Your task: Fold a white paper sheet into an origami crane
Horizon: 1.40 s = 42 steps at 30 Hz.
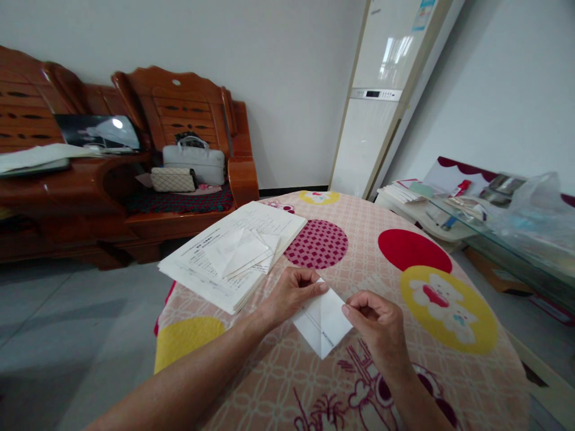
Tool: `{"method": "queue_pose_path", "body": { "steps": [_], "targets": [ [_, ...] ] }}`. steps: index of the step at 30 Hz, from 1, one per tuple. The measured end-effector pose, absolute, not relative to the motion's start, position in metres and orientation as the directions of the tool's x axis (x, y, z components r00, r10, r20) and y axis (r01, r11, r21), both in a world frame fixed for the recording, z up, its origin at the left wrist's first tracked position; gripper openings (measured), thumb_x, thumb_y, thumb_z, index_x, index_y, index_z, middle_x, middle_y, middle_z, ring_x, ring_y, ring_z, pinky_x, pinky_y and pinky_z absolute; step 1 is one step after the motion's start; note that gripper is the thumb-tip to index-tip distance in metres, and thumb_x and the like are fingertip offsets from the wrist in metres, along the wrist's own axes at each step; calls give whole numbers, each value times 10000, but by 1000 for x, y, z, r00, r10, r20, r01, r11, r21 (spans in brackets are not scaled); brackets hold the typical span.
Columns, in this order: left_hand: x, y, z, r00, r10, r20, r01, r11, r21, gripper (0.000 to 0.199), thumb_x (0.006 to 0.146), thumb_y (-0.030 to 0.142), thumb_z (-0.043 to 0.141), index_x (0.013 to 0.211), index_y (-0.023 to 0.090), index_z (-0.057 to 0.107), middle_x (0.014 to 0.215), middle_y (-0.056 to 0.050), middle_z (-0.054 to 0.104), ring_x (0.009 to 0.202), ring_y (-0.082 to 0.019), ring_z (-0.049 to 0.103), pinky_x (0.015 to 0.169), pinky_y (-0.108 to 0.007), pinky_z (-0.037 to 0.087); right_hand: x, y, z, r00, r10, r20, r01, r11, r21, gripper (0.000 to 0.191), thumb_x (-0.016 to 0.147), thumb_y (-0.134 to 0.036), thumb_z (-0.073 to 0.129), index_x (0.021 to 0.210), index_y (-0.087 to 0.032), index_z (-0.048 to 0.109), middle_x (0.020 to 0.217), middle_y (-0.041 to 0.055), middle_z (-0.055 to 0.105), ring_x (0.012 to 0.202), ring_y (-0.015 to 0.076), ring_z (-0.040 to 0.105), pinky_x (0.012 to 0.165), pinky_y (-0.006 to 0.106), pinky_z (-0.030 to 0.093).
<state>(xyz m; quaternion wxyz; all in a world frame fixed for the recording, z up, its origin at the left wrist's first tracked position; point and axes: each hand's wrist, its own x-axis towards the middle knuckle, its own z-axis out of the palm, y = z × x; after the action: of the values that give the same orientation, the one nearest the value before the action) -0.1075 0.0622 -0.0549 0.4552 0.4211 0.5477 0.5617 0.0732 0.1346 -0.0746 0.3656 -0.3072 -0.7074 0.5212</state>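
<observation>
A small square of white folded paper point(321, 326) lies near the middle of the table's near half, turned so that one corner points toward the person; a crease runs down to that corner and a little print shows near the lower right edge. Whether it rests flat on the cloth or is raised slightly cannot be told. The left hand point(296, 292) has thumb and forefinger clamped on its upper corner, the thumb on top. The right hand point(380, 320) pinches the right corner between thumb and forefinger, the other fingers curled in. Beneath them spreads a pink patterned tablecloth point(269, 383) with large coloured circles. Just beyond the left hand, a stack of printed sheets point(193, 284) carries several folded paper pieces point(242, 251), some overlapping. Farther left, a carved wooden chair point(179, 96) holds a pale handbag point(195, 163) and a quilted purse point(173, 179). A tall white cabinet unit point(363, 143) stands against the back wall, and at right a clear plastic bag point(534, 206) sits on a glass-topped stand point(467, 224).
</observation>
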Motion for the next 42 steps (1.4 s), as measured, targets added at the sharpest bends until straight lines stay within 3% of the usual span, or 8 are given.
{"method": "queue_pose_path", "body": {
  "steps": [6, 10, 16, 20, 26, 33, 37, 42],
  "targets": [
    [-110, 72, -67, -257, 959, -117, -42, 110, 993, 334, 694, 417, 751, 661, 101, 646, 527, 30, 519, 446, -45, 389, 429, -174, 250, 71, 145, -84, -522, 852, 43, 23, 64, -998, 152, 683, -257, 716, 676, -177, 587, 537, -50, 543, 475, 92, 473, 462, 204, 371],
    [-118, 79, -85, -151, 964, -219, -183, 190, 964, 392, 594, 315, 820, 889, 90, 695, 619, 4, 606, 510, -75, 492, 476, -178, 321, 73, 160, -95, -505, 862, -36, 48, -13, -999, 154, 648, -258, 727, 656, -180, 594, 506, -53, 550, 438, 99, 478, 437, 214, 380],
    [-124, 78, -89, -139, 952, -271, -194, 242, 951, 452, 570, 256, 810, 967, 82, 680, 598, 23, 601, 483, -75, 497, 475, -185, 346, 77, 170, -101, -492, 870, -42, 86, 1, -996, 154, 639, -291, 728, 662, -176, 629, 513, -31, 586, 459, 127, 505, 454, 240, 392],
    [-126, 80, -94, -152, 968, -200, -120, 182, 976, 396, 599, 228, 773, 948, 93, 644, 540, 55, 555, 448, -68, 456, 459, -182, 325, 77, 172, -103, -489, 869, -74, 107, -25, -994, 167, 633, -311, 724, 680, -178, 634, 505, -27, 592, 433, 136, 509, 433, 247, 387],
    [-127, 87, -112, -240, 971, -10, 310, 87, 947, 262, 652, 132, 666, 903, 146, 594, 626, 26, 627, 565, -122, 571, 527, -200, 378, 73, 179, -113, -504, 861, 69, 313, 257, -914, 102, 677, -277, 653, 671, -176, 648, 551, -4, 627, 460, 143, 532, 455, 251, 398],
    [-119, 84, -109, -126, 972, 197, 760, -33, 649, 224, 759, 75, 549, 958, 140, 630, 779, -45, 658, 728, -164, 603, 674, -254, 444, 67, 180, -111, -528, 823, 211, 453, 483, -749, 85, 694, -239, 608, 667, -186, 670, 597, 17, 670, 540, 164, 591, 544, 266, 429],
    [-119, 81, -108, 106, 946, 307, 805, -263, 532, 293, 821, 57, 476, 1046, 127, 649, 1065, -136, 652, 1006, -221, 596, 881, -324, 465, 66, 179, -110, -559, 808, 184, 477, 495, -726, 120, 716, -238, 591, 654, -185, 679, 620, 26, 687, 555, 166, 601, 550, 269, 424],
    [-122, 79, -107, 355, 890, 286, 654, -456, 604, 334, 923, 173, 448, 1196, 187, 640, 1266, -138, 605, 1161, -239, 570, 994, -349, 438, 68, 181, -111, -593, 786, 173, 494, 525, -693, 156, 744, -257, 592, 680, -183, 713, 668, 49, 715, 605, 186, 633, 566, 277, 429]
  ]
}}
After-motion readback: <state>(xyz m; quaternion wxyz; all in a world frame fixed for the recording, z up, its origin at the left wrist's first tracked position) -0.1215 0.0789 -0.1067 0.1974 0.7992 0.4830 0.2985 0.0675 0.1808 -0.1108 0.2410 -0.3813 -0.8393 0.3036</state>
